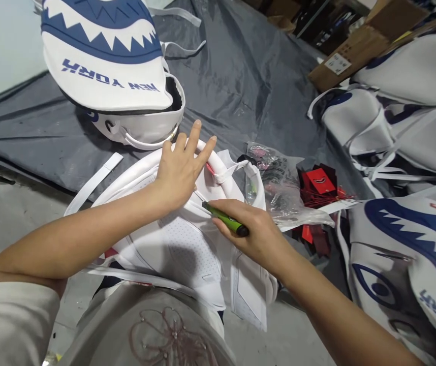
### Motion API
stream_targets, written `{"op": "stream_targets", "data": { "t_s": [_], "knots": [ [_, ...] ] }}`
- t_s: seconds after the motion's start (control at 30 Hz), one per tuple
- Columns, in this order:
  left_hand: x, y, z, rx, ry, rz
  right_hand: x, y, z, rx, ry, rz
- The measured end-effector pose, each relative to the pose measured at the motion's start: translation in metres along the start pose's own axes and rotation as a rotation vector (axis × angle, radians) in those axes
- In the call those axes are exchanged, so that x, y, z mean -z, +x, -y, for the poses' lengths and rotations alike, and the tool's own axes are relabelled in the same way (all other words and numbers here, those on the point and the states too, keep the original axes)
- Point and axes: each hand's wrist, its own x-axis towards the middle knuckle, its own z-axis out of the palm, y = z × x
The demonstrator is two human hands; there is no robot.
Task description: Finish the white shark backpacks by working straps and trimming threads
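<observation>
A white backpack (157, 249) with perforated panels and straps lies across my lap and the edge of the dark cloth. My left hand (180, 175) rests on its upper part, fingers stretched out and spread. In my right hand (252, 229) is a green pen-shaped tool (225, 219) with black ends, gripped between thumb and fingers. Its front end points at a seam on the backpack, close beside my left hand. What its very tip touches is too small to tell. A padded white strap loop (256, 185) curves up to the right of my left hand.
A white-and-blue "NEW YORK" backpack (107, 86) stands ahead on the dark grey cloth (237, 76). To the right are a clear plastic bag (279, 188), red tags (319, 180), and several more white backpacks (408, 244). A cardboard box (340, 58) sits at the back right.
</observation>
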Motion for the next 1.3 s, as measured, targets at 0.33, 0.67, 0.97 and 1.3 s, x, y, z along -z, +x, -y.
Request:
{"op": "stream_targets", "data": {
  "t_s": [0.33, 0.67, 0.97, 1.3],
  "knots": [
    [0.001, -0.001, -0.003, 0.025, 0.032, 0.002, -0.008, 0.014, 0.005, -0.042, -0.088, 0.047],
    [-0.005, 0.002, -0.001, 0.013, -0.038, -0.015, -0.015, 0.015, 0.016, -0.103, -0.154, -0.01],
    [-0.006, 0.002, -0.001, 0.025, -0.05, -0.013, -0.021, 0.019, 0.03, -0.169, -0.285, -0.074],
    [-0.007, 0.003, -0.003, 0.048, -0.037, -0.004, -0.027, 0.021, 0.032, -0.236, -0.176, -0.146]
  ]
}}
